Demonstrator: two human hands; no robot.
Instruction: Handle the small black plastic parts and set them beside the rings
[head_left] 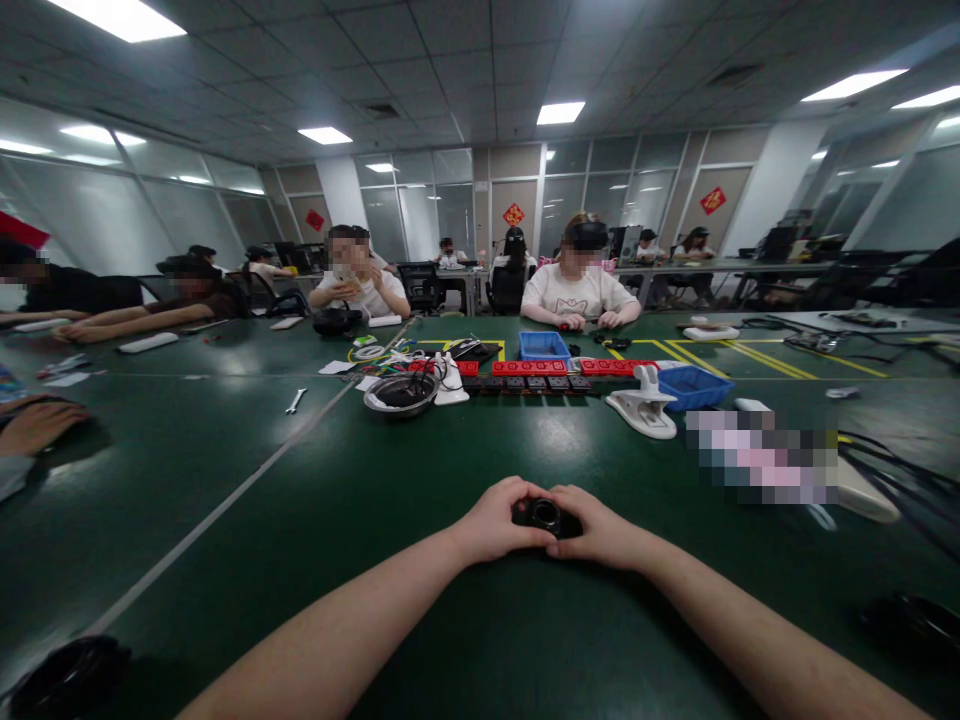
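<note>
A small black object with a round, lens-like ring (pixel 545 515) is on the green table in front of me. My left hand (pixel 496 522) curls round its left side, with the thumb along the near edge. From the other side my right hand (pixel 600 527) grips it, and the fingertips of both hands nearly meet. The fingers cover much of the object, so its exact kind cannot be made out.
Across the table are red power strips (pixel 529 367), a metal bowl (pixel 401 394), a blue tray (pixel 694 388), a white clip stand (pixel 645 405) and a wrench (pixel 296 401). Black round parts (pixel 71 675) lie near left. A co-worker (pixel 577 280) sits opposite.
</note>
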